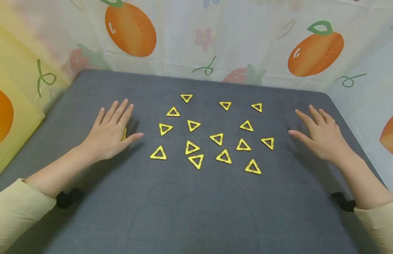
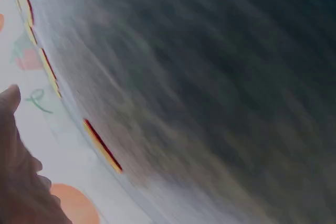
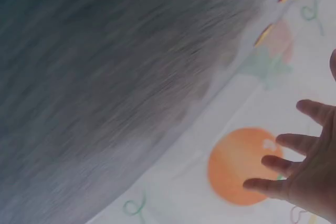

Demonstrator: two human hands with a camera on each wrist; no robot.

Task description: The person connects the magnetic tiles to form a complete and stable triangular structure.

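Sheet-walled tabletop nook; home or studio, I cannot tell. In front of me, wide dark-grey matte table (image 1: 196, 218). Behind it, white hanging sheet (image 1: 247, 31) printed with oranges (image 1: 131, 30), strawberries (image 1: 237, 75); yellow-tinted sheet (image 1: 15, 67) on my left, pale sheet (image 1: 368, 102) on right.

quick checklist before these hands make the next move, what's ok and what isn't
1. Left hand holds nothing: ok, spread.
2. Right hand holds nothing: ok, spread, to the right of all the visible yellow triangles.
3. Visible triangles lie flat on the table: ok.
4. Every visible triangle in full view: not ok, one partly hidden triangle shows past the left hand.
5. Nothing more hidden beneath the left hand: cannot tell, the hand blocks the head view there.
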